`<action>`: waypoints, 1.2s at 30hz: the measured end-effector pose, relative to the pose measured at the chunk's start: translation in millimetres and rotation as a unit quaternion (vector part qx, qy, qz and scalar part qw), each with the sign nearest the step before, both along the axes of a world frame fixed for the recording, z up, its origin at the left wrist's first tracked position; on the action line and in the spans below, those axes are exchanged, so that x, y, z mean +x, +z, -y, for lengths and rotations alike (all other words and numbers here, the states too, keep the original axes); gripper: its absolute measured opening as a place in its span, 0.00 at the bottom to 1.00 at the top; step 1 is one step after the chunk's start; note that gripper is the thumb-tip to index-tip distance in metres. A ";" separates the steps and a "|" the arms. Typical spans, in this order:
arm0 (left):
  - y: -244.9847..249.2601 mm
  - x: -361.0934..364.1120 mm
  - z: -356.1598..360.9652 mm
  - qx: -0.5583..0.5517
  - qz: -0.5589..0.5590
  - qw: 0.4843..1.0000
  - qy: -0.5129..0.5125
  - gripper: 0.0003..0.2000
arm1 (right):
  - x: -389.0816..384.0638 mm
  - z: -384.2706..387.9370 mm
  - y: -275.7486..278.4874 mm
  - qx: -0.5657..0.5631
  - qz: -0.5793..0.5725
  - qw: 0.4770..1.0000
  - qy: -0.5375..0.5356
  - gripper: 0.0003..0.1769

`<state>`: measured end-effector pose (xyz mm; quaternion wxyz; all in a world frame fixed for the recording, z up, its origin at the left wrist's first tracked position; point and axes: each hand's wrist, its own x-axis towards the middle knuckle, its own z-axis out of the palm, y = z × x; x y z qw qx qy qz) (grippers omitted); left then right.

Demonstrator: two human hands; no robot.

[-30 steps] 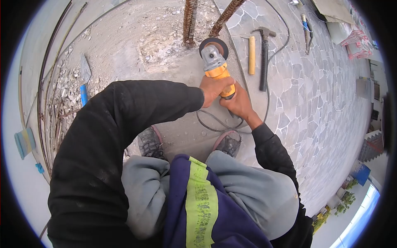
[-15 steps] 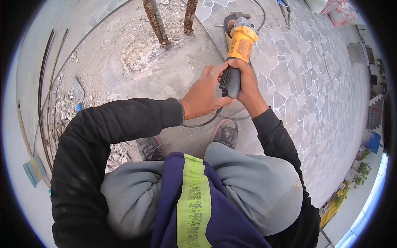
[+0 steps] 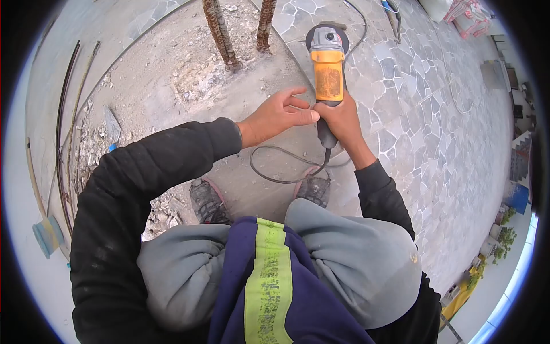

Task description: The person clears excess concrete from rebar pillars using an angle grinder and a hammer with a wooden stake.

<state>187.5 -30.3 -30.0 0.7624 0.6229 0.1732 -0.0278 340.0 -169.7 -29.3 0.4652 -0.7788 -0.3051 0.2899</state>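
An angle grinder point(image 3: 329, 74) with a yellow body, dark disc and black handle points away from me over the paving. My right hand point(image 3: 341, 117) is wrapped around its black rear handle. Just left of the handle is my left hand point(image 3: 281, 116), fingers apart and partly curled, holding nothing; its thumb tip comes close to the right hand. The black power cord point(image 3: 275, 181) runs from the handle's end and loops above my shoes. Two rusty rebars point(image 3: 220, 34) stick up from the rough concrete patch point(image 3: 172, 109) ahead of me.
Long thin rods point(image 3: 64, 114) lie at the left, beside a trowel point(image 3: 112, 124) and rubble point(image 3: 166, 215). Stone paving point(image 3: 424, 126) spreads to the right. My shoes point(image 3: 209, 200) are close below the cord. Farther right are potted plants point(image 3: 503, 241) and a blue container point(image 3: 517, 198).
My left hand has come off the grinder's handle and moved slightly left. The grinder has turned, its top now facing me, and more of the cord shows.
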 end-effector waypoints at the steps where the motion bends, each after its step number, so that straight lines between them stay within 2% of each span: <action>1: 0.7 5.0 -2.5 -0.102 -0.048 0.993 0.045 0.47 | -2.9 5.1 0.5 -0.002 0.003 1.000 -0.004 0.24; 2: 12.5 11.3 -0.6 -0.080 -0.056 0.992 0.077 0.39 | -11.0 6.8 4.6 -0.041 0.079 0.996 0.003 0.27; 3: 16.7 16.2 1.4 -0.080 -0.053 0.993 0.074 0.39 | -18.4 7.5 7.5 -0.079 0.155 0.985 0.010 0.30; 5: 21.5 24.5 5.3 -0.079 -0.027 0.994 0.073 0.29 | -27.5 8.2 8.1 -0.118 0.156 0.980 0.030 0.34; 6: 14.3 25.0 12.4 -0.081 -0.048 0.986 0.141 0.23 | -32.3 9.6 5.2 -0.084 0.153 0.984 0.039 0.36; 7: 9.0 23.2 15.0 -0.081 -0.046 0.986 0.141 0.23 | -34.8 11.7 1.9 -0.050 0.150 0.986 0.049 0.38; 9: 4.3 16.2 13.6 -0.092 -0.080 0.975 0.187 0.23 | -33.7 12.0 -3.8 -0.052 0.135 0.988 0.057 0.39; 11: -0.6 8.3 14.2 -0.099 -0.069 0.975 0.188 0.22 | -32.5 10.3 -9.6 -0.070 0.005 0.993 0.098 0.37; 14: -8.1 -2.1 18.3 -0.074 -0.073 0.978 0.181 0.21 | -36.9 6.2 -29.1 -0.044 -0.043 0.988 0.144 0.33; 15: -10.8 -2.7 20.9 -0.070 -0.063 0.973 0.211 0.21 | -37.2 3.4 -28.6 -0.042 -0.043 0.987 0.148 0.33; 17: -19.8 -3.5 22.0 -0.070 -0.051 0.965 0.248 0.21 | -34.9 -2.3 -24.2 -0.026 -0.184 0.962 0.200 0.26; 18: -26.5 -3.3 18.4 -0.081 -0.065 0.962 0.251 0.21 | -35.3 -5.2 -26.2 -0.028 -0.184 0.961 0.206 0.26; 20: -30.4 -5.5 11.0 -0.095 -0.079 0.958 0.259 0.21 | -38.3 -10.8 -33.2 -0.046 -0.373 0.905 0.198 0.19; 21: -27.5 -6.2 6.4 -0.107 -0.105 0.958 0.243 0.21 | -41.3 -14.4 -36.2 -0.050 -0.372 0.904 0.204 0.19; 23: -25.1 -8.8 -1.0 -0.123 -0.130 0.956 0.234 0.21 | -50.0 -22.2 -41.4 -0.027 -0.530 0.835 0.148 0.17; 24: -25.5 -10.5 -4.2 -0.135 -0.150 0.953 0.227 0.20 | -52.7 -25.9 -42.0 -0.032 -0.530 0.833 0.152 0.17; 26: -26.5 -11.5 -11.2 -0.148 -0.169 0.948 0.225 0.19 | -56.7 -34.7 -42.8 -0.025 -0.598 0.797 0.085 0.17; 27: -27.4 -9.9 -13.2 -0.159 -0.168 0.946 0.225 0.20 | -56.0 -38.0 -43.0 -0.030 -0.598 0.796 0.088 0.17; 29: -26.0 -9.5 -18.2 -0.173 -0.166 0.943 0.230 0.21 | -47.4 -45.2 -40.8 -0.035 -0.520 0.842 0.135 0.18; 31: -22.4 -10.7 -24.0 -0.210 -0.147 0.945 0.205 0.21 | -38.2 -52.1 -36.3 -0.050 -0.503 0.850 0.146 0.19; 33: -31.7 -10.1 -29.1 -0.229 -0.124 0.945 0.198 0.21 | -32.0 -59.5 -31.2 -0.099 -0.392 0.897 0.181 0.19; 36: -42.1 -9.9 -30.6 -0.251 -0.093 0.943 0.199 0.22 | -24.9 -67.6 -32.1 -0.111 -0.364 0.900 0.212 0.20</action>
